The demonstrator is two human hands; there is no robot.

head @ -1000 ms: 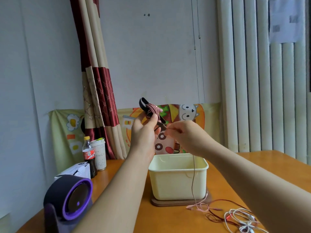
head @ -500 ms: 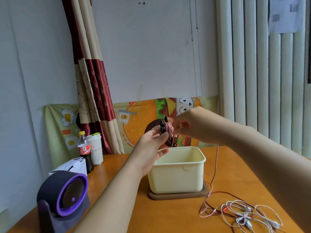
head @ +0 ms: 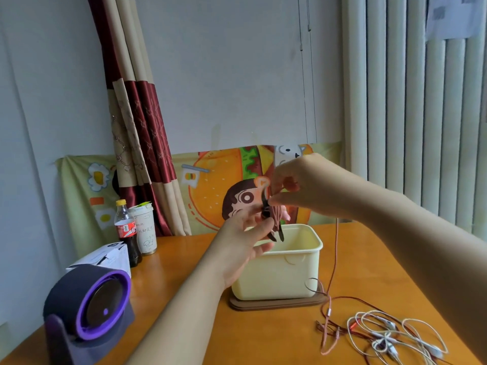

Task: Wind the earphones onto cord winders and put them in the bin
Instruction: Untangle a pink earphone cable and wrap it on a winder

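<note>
Fingers (head: pixel 259 233) of the left hand (head: pixel 242 241) pinch the dark cord winder (head: pixel 266 210) low down, thumb on the near side. They hold it roughly upright just above the back rim of the cream bin (head: pixel 279 275). The right hand (head: pixel 300 185) is closed narrowly on the red earphone cord (head: pixel 335 254) at the top of the winder, where several turns already bunch around its waist. Blur hides which fingertips carry the cord.

The head view is the only one here. It shows the loose cord dropping from the right hand past the bin's right side to the tabletop (head: pixel 184 256). There its tail lies in loops against a tangle of white earphones (head: pixel 395 335).

This looks like mid-winding, with a fair stretch of cord to go. To do it well:
- Hold the winder steady in the left hand.
- Let the cord slide through the right fingers under light tension.
- Lay each turn snug beside the last in the waist, not over the prongs.
- Watch the tail, since it could drag the white set along or snag at the small inline piece.
- Tuck the end in, then lower the winder into the bin directly below.
</note>
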